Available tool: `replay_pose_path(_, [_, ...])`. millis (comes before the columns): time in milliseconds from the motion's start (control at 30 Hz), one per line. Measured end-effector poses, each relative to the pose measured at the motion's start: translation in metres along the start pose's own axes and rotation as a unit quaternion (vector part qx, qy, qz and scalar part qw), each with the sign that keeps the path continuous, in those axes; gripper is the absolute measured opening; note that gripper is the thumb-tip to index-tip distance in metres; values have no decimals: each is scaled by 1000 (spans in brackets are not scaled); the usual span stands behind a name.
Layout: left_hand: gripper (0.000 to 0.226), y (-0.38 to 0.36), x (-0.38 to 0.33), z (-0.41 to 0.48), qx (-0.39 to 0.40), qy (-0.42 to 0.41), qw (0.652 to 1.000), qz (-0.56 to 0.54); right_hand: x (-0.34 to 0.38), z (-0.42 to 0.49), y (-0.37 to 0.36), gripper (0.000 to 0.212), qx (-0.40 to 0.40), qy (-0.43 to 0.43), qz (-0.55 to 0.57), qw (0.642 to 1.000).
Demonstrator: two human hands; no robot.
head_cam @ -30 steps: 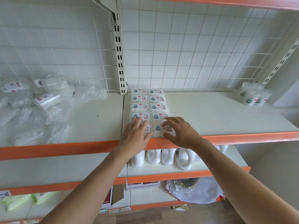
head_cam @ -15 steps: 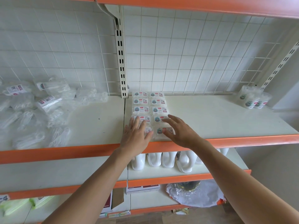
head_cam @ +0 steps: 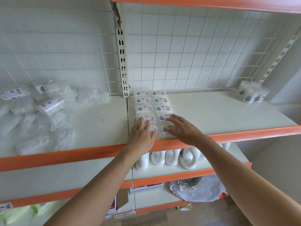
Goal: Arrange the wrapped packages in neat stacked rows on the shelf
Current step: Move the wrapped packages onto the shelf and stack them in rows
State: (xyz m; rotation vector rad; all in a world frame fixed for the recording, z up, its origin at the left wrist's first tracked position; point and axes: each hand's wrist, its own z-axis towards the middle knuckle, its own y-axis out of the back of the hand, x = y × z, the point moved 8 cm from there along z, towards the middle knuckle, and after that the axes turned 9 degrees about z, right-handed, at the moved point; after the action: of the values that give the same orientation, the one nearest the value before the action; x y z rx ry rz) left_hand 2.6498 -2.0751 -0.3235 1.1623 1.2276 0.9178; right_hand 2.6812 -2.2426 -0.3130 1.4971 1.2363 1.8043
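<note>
Several small wrapped packages with colourful labels lie in two neat rows on the white shelf, running from the wire back to the orange front edge. My left hand lies flat with straight fingers on the front packages of the left row. My right hand rests with spread, straight fingers on the front packages of the right row. Neither hand grips anything. The packages under my palms are partly hidden.
A loose heap of clear plastic bags covers the left shelf. A bundle of wrapped cups stands at the back right corner. A slotted upright post divides the two bays. White jugs stand on the shelf below.
Both hands have stayed on the front packages, with fingers shifting slightly. The camera view has tilted upward a little.
</note>
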Motion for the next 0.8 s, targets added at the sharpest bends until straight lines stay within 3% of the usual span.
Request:
replay_pose_path(333, [62,-2,-1,-2,-5,1,1000,29,-3,3,-1,52,2,2,-2,1000])
replay_pose_path(533, [62,12,2,8,-33,21,999,17,2,18,12,50,-60,27,-16,998])
replay_pose_path(800, [63,19,14,60,4,3,998,59,12,59,-2,56,20,41,-51,998])
